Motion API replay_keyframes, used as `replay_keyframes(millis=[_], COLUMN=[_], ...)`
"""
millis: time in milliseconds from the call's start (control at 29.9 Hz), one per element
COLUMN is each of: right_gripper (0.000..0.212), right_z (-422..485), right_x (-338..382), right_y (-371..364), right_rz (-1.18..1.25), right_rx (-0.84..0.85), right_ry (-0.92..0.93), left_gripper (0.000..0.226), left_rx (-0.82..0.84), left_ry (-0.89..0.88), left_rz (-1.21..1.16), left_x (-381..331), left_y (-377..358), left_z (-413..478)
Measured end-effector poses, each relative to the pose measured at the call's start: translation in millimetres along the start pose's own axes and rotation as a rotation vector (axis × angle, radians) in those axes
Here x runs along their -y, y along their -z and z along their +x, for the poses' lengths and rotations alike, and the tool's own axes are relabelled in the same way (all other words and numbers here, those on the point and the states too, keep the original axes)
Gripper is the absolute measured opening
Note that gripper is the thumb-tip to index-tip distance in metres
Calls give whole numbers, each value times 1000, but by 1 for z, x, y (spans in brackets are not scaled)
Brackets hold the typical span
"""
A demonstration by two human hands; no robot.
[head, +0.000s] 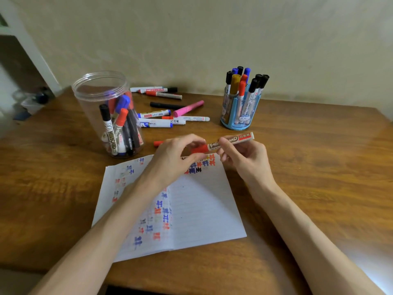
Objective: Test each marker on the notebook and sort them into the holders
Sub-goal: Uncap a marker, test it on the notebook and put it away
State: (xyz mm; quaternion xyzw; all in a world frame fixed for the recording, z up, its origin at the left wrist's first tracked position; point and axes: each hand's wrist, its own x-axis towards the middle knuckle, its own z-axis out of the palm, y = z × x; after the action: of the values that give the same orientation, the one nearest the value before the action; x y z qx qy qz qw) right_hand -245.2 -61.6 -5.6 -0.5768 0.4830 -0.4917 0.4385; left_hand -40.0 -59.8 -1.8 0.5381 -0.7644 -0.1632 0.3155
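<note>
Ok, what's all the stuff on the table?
table: one, brown wood, under everything
notebook: one, white with coloured marks, open, front middle
clear jar: one, left, markers inside
blue holder: one, blue, back right, markers inside
loose markers: about nine, mixed colours, between jar and holder
red marker end: one, behind left hand, half hidden
whiteboard marker: one, red cap, over the notebook
left hand: one, pinches its cap end
right hand: one, holds its barrel

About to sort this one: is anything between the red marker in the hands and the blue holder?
Nothing visible does. The red marker, held by the left hand and right hand, is just in front of the blue holder, with only bare table between. The holder's top is crowded with markers, though.
</note>
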Motion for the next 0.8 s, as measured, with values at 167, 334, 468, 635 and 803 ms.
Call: replay_keyframes(millis=[167,334,468,635,803], right_gripper=[32,27,33,25,23], right_z=[-5,-8,-8,-11,-12], right_x=[2,2,5,9,10], right_y=[-7,-10,-10,-8,-8], right_rz=[2,13,-18,-45,-43], right_rx=[8,19,47,74,101], right_ry=[-3,35,58,157,164], left_gripper=[28,35,30,18,22], left_rx=[-26,17,48,109,182], left_ry=[-8,-60,-3,27,37], left_rz=[-26,-83,-128,-230,-281], left_x=[5,3,3,2,2], left_y=[-4,-4,0,5,10], left_z=[-9,-13,-14,-15,-15])
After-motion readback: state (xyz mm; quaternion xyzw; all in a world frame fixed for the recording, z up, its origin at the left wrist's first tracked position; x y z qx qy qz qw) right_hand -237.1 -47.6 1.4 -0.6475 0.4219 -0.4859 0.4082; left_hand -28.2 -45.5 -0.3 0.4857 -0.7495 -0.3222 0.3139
